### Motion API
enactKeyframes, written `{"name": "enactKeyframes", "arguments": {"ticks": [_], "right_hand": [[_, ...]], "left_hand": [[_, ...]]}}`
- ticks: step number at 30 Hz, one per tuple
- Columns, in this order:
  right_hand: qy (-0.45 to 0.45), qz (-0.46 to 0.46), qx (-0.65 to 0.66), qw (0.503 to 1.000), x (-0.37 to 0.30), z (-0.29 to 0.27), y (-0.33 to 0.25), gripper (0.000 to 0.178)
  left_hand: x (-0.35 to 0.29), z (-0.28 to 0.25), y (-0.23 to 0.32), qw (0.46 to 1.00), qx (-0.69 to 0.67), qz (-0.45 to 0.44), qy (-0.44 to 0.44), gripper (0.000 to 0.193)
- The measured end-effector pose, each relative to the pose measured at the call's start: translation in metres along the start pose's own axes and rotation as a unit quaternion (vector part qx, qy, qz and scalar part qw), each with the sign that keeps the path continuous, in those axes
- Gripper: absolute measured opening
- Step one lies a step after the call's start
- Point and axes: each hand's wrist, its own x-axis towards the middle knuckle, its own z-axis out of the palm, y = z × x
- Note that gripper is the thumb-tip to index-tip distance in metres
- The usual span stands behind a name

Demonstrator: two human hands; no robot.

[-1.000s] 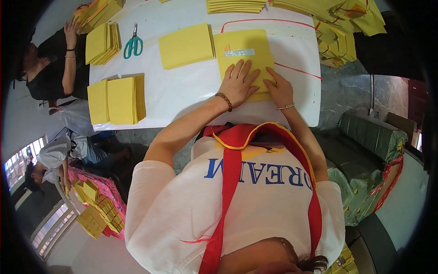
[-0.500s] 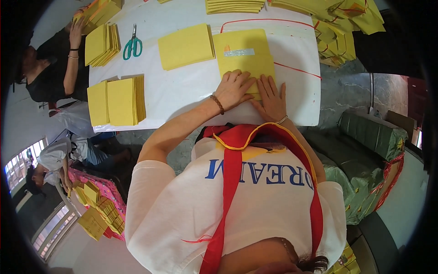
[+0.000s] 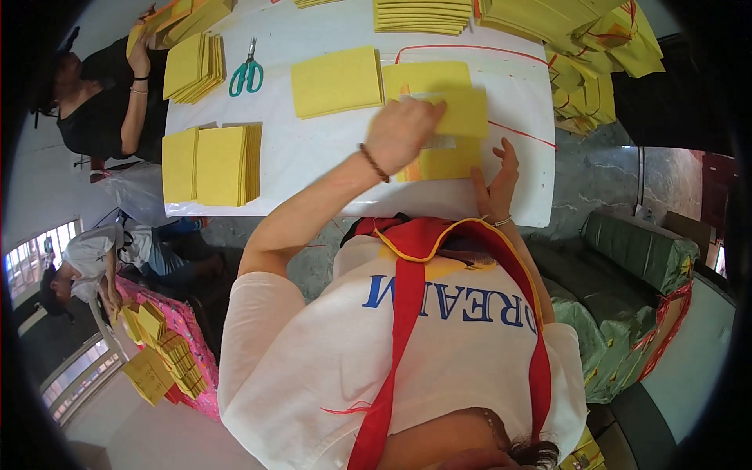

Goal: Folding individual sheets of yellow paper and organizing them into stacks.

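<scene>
A yellow folded paper [image 3: 462, 110] lies on the white-covered table in front of me, its lower part showing a second silvery strip and an orange patch. Over its left middle is my left hand [image 3: 403, 135], smeared by motion, with a brown bead bracelet at the wrist; whether its curled fingers pinch anything cannot be made out. My right hand [image 3: 495, 182] is raised at the paper's lower right corner, fingers apart and nothing in them. Just left of the paper rests a flat yellow stack [image 3: 337, 82].
Teal-handled scissors [image 3: 247, 77] lie at the left, between yellow stacks [image 3: 227, 166]. A red string [image 3: 470, 47] runs across the table [image 3: 313, 172]. Yellow bundles [image 3: 583, 94] hang over the right edge. Green-wrapped bales [image 3: 638, 243] stand right. A co-worker [image 3: 102, 110] handles yellow paper at left.
My left hand has moved up onto the paper and blurred. The right hand has lifted off the paper toward the right. A lower part with another silvery strip now shows.
</scene>
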Motion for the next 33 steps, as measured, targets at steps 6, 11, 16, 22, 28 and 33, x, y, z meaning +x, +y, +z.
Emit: {"name": "enactKeyframes", "arguments": {"ticks": [6,11,16,22,28,33], "right_hand": [[-0.148,-0.15,-0.243,0.947,0.003,0.004,0.005,0.077],[-0.191,-0.144,-0.249,0.939,0.002,0.007,0.015,0.068],[-0.186,-0.133,-0.25,0.941,0.004,0.008,0.016,0.059],[-0.189,-0.13,-0.238,0.944,0.004,0.008,0.017,0.059],[-0.194,-0.126,-0.236,0.944,0.004,0.008,0.015,0.057],[-0.191,-0.131,-0.241,0.942,0.005,0.007,0.015,0.057]], "left_hand": [[-0.036,-0.029,-0.09,0.969,0.23,-0.053,0.078,0.046],[-0.084,0.009,-0.12,0.98,0.16,-0.103,-0.065,0.055],[-0.075,0.0,-0.124,0.981,0.131,-0.102,-0.1,0.058],[-0.081,-0.001,-0.135,0.98,0.145,-0.096,-0.094,0.055],[-0.089,0.0,-0.126,0.975,0.087,-0.13,-0.157,0.053],[-0.098,0.019,-0.113,0.964,0.154,-0.163,-0.144,0.064]]}}
